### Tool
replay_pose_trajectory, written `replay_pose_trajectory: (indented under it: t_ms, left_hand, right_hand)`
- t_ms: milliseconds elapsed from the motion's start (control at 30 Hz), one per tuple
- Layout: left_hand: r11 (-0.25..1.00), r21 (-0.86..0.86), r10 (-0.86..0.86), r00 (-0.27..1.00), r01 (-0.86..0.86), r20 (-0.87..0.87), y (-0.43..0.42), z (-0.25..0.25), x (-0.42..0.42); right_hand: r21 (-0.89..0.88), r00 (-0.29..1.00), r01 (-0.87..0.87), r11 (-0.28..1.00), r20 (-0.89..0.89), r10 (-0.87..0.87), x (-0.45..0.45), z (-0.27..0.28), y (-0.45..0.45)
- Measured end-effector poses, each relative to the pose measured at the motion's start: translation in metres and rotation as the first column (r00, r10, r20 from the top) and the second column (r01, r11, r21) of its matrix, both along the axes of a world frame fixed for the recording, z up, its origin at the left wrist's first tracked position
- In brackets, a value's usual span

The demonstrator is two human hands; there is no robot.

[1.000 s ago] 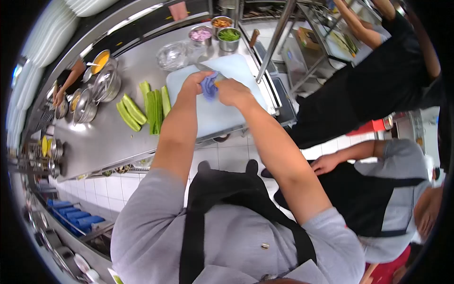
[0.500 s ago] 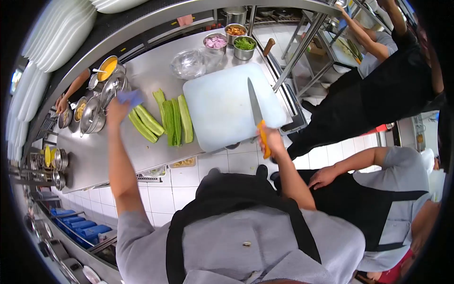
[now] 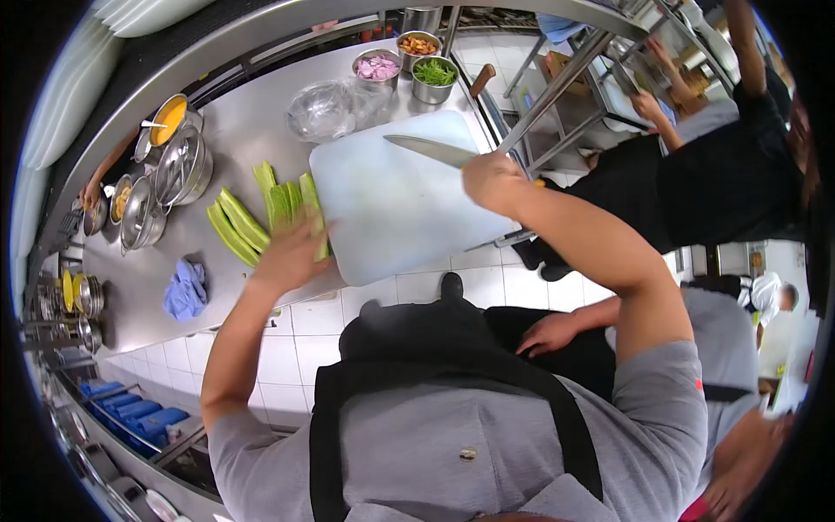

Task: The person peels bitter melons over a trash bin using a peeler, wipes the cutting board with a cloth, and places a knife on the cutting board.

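My right hand (image 3: 494, 181) is closed round the handle of a knife (image 3: 428, 150), whose blade points left over the upper part of the white cutting board (image 3: 391, 209). My left hand (image 3: 294, 254), slightly blurred, lies over the lower ends of long green vegetable pieces (image 3: 280, 202), fingers spread, just left of the board. Whether it grips a piece is hard to tell. Two more green pieces (image 3: 237, 224) lie to its left. A crumpled blue cloth (image 3: 185, 290) rests on the steel counter near its front edge.
Beyond the board are a clear plastic bag (image 3: 322, 111) and metal pots of pink pieces (image 3: 377, 66), orange pieces (image 3: 418, 45) and green pieces (image 3: 434, 73). Metal bowls (image 3: 183, 167) stand at left. A co-worker's hand (image 3: 548, 334) is close at my right; other people stand beyond.
The blue cloth has left my left hand and lies on the counter. My left hand has moved to the green pieces. The knife has swung so its blade points left over the board.
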State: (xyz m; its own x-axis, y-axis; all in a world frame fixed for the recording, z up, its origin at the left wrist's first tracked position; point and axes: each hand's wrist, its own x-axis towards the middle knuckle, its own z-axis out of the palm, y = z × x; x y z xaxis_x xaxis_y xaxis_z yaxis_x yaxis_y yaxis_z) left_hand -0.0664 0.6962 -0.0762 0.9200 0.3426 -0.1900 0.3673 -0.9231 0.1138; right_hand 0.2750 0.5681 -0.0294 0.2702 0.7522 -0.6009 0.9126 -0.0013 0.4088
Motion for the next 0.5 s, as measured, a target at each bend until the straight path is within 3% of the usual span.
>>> replay_pose_trajectory:
  t_ms: [33,67,133,167,200,233,300,400,467,500]
  left_hand:
    - [0.986,-0.01,-0.164,0.978,0.166,0.133,-0.013,0.004,0.043]
    - [0.981,-0.001,-0.191,0.959,0.196,0.207,-0.023,0.003,0.086]
    - [0.99,-0.141,0.083,0.875,-0.018,0.477,-0.044,-0.03,0.167]
    - [0.969,-0.218,0.23,0.763,-0.119,0.604,-0.051,-0.05,0.199]
    - [0.966,-0.212,0.247,0.767,-0.147,0.592,-0.047,-0.063,0.223]
    - [0.958,-0.235,0.267,0.798,-0.162,0.54,-0.044,-0.076,0.242]
    - [0.944,-0.261,0.309,0.823,-0.203,0.476,-0.047,-0.101,0.247]
    - [0.977,-0.141,0.211,0.829,-0.16,0.519,-0.049,-0.113,0.234]
    - [0.999,0.035,-0.006,0.949,-0.005,0.316,-0.054,-0.103,0.228]
    - [0.999,0.031,-0.002,0.948,-0.008,0.319,-0.057,-0.104,0.226]
  right_hand:
    - [-0.089,0.986,0.117,0.989,0.132,-0.104,0.007,0.023,0.005]
    - [-0.087,0.989,0.093,0.992,0.128,-0.081,0.019,0.022,-0.001]
    - [0.331,0.996,-0.079,0.94,-0.013,0.089,0.051,0.013,-0.04]
    - [0.33,0.993,-0.097,0.939,-0.028,0.113,0.068,0.0,-0.056]
    - [0.397,0.93,0.084,0.914,-0.361,0.072,0.085,-0.019,-0.07]
    - [0.381,0.749,0.278,0.882,-0.661,0.049,0.09,-0.041,-0.082]
    - [0.301,0.678,0.556,0.775,-0.703,-0.214,0.074,-0.085,-0.106]
    - [0.392,0.743,0.554,0.735,-0.631,-0.223,0.05,-0.122,-0.132]
    - [0.381,0.728,0.58,0.72,-0.638,-0.249,0.045,-0.13,-0.132]
    - [0.366,0.723,0.579,0.729,-0.644,-0.251,0.044,-0.13,-0.132]
